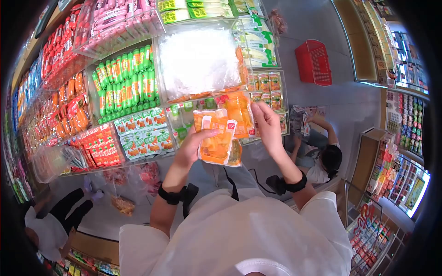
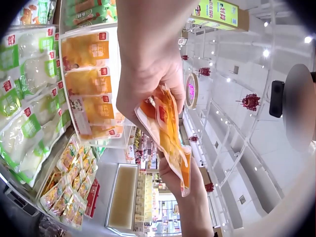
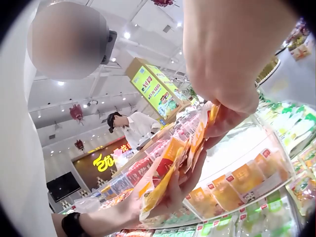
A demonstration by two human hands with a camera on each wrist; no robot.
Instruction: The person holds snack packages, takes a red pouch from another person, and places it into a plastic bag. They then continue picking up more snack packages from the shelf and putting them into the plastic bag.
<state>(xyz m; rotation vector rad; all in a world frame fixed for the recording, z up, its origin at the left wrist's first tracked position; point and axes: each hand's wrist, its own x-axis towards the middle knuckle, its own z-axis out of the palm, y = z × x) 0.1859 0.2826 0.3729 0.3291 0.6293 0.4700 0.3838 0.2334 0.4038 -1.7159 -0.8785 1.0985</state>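
My left hand grips a few flat sealed packets of orange food with pale edges, its thumb lying across the top one. Another orange packet is fanned out behind them, and my right hand pinches it by its right edge. From the left wrist, the packets appear edge-on below my left hand, with my right hand beyond them. In the right wrist view, the packets lean in a bundle between both hands. All are held over the display's near edge.
A clear bin with a bright white middle stands ahead, similar orange packets along its side. Green-wrapped sausages fill a bin to the left. A red basket is on the floor at right. A person crouches nearby.
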